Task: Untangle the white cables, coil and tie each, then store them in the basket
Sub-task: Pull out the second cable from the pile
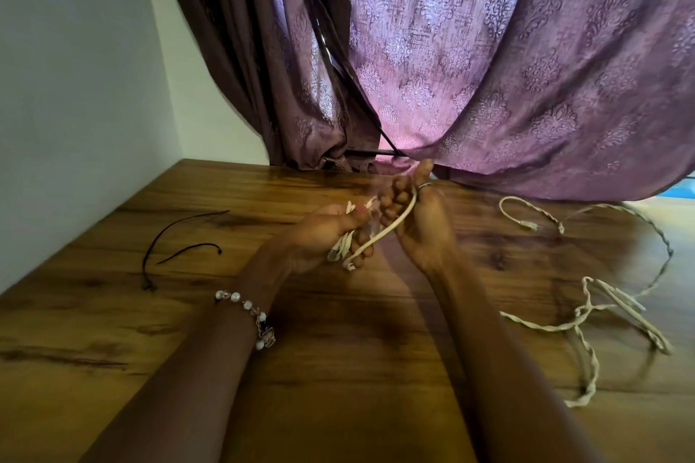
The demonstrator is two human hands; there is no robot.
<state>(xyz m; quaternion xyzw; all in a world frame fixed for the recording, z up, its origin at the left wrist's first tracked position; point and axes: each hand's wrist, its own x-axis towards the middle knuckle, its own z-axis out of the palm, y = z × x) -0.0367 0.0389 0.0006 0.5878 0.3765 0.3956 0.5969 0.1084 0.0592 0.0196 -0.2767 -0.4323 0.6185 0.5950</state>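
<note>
Over the middle of the wooden table [113, 312], my left hand [319, 237] grips a small bundle of folded white cable [344, 246]. One strand of that cable [391, 227] runs up from the bundle across the palm of my right hand [421, 222], whose fingers curl around it. More white cable [586, 316] lies twisted and tangled on the table to the right, with a connector end [528, 225] further back. No basket is in view.
Two thin black ties [176, 237] lie on the table at the left. A purple patterned curtain [507, 68] hangs at the table's far edge. A white wall stands on the left side.
</note>
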